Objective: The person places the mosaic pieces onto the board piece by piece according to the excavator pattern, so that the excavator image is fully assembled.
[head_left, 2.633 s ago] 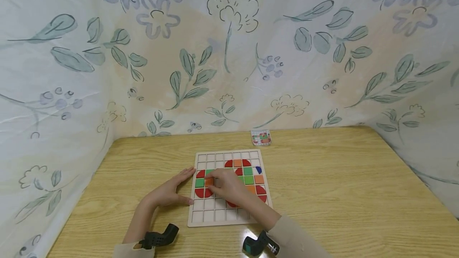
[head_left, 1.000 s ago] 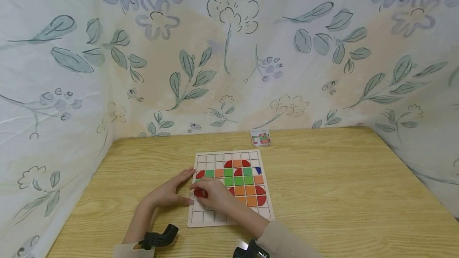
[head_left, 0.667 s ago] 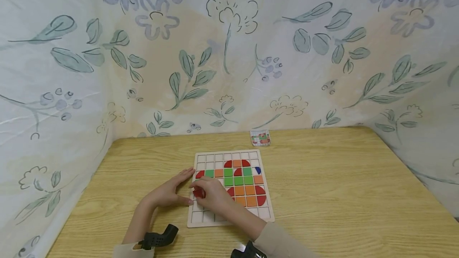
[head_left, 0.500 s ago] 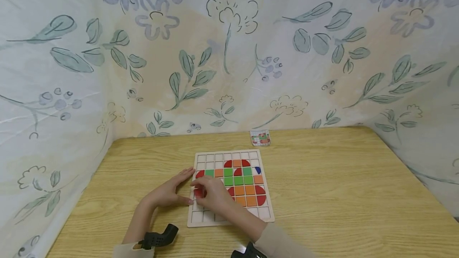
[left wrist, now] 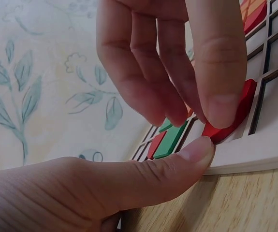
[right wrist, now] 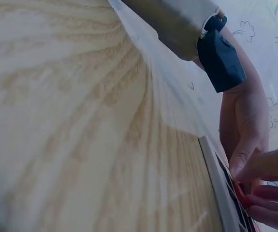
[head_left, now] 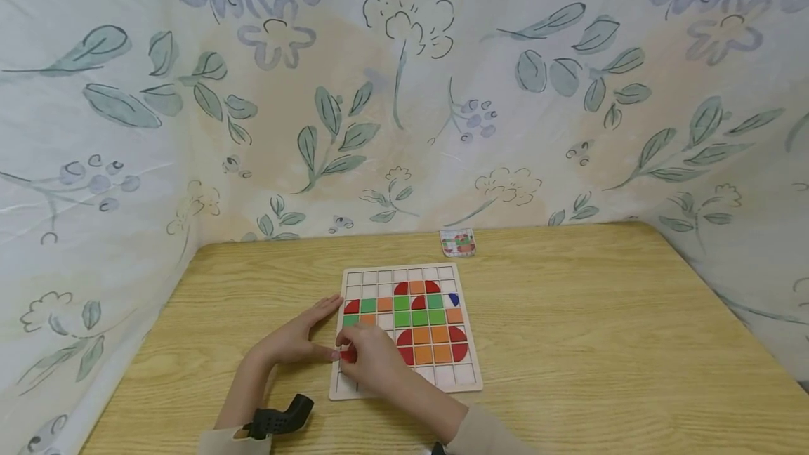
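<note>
A pale wooden grid board [head_left: 373, 386] lies on the table, set with red quarter-circle tiles and green and orange square tiles. My right hand [head_left: 382, 364] pinches a red quarter-circle tile [head_left: 348, 356] over the board's lower left squares. In the left wrist view this red tile [left wrist: 245, 104] stands tilted, with the right thumb against its face and the fingers behind. The other red tile near there is hidden by the hand. My left hand [head_left: 293, 339] lies along the board's left side with fingers straight, its thumb [left wrist: 177, 162] touching the board's edge.
A small pattern card [head_left: 458, 243] lies behind the board near the cloth. A dark blue tile [head_left: 454, 299] sits at the board's right side. Floral cloth [head_left: 404, 90] stands around the wooden table [head_left: 600, 343].
My right hand has moved from the orange tile at the left middle of the board down to the lower left, where it has taken a red tile. The left hand has stayed in place.
</note>
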`<move>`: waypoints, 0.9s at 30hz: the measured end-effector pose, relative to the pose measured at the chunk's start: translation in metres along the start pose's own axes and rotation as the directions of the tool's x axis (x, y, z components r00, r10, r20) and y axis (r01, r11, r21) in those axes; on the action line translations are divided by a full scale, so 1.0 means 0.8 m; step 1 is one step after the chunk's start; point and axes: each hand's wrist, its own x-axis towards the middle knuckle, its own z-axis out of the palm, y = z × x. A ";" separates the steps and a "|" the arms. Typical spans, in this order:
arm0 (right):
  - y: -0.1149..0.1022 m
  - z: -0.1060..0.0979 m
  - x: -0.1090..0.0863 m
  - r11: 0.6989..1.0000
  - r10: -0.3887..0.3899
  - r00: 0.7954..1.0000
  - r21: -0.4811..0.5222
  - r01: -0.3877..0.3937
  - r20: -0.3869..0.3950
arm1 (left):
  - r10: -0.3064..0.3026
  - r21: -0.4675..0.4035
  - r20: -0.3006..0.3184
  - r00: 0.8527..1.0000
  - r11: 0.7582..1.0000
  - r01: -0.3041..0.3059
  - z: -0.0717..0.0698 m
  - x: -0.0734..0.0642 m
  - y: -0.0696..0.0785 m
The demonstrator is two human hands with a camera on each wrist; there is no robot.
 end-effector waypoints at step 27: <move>0.044 -0.044 0.021 0.988 0.004 1.000 0.156 -0.003 -0.005 | -0.021 0.003 0.002 1.000 1.000 0.021 -0.001 0.000 0.000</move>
